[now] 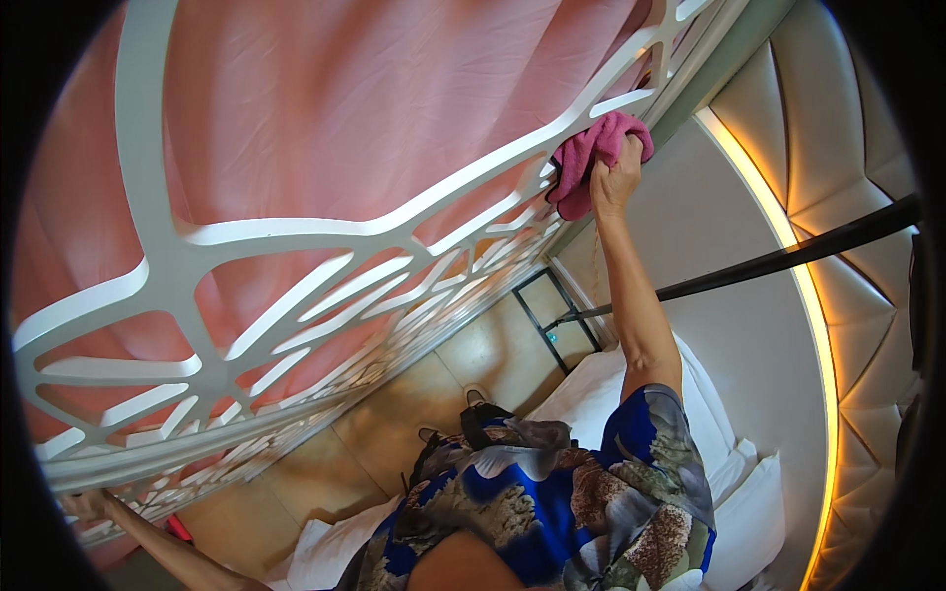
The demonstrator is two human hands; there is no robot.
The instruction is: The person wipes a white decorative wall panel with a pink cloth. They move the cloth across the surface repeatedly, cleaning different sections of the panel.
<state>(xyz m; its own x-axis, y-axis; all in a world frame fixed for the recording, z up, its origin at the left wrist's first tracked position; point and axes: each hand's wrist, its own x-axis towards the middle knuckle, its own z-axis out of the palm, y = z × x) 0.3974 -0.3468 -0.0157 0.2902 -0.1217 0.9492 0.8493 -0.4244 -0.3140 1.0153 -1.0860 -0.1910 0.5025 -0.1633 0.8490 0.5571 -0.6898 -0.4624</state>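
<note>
Bunched in my right hand [617,177] is a pink cloth [602,148] with a dark edge. The cloth touches the white openwork lattice screen [148,185] close to its right end, where it meets the wall. Behind the lattice hangs pink fabric [332,118] in soft folds. My left hand [85,506] is low at the far left, at the lattice just beneath a horizontal rail [185,447]. Its fingers are dim and blurred at the picture's rim, so their grip on the lattice is unclear.
White bedding [584,395] and pillows [754,510] lie beside me. A black bar [739,273] crosses on the right, near a dark metal frame [521,295] on the tiled floor [369,436]. A glowing light strip [809,295] edges the padded wall panel [828,96]. A red object [178,528] sits lower left.
</note>
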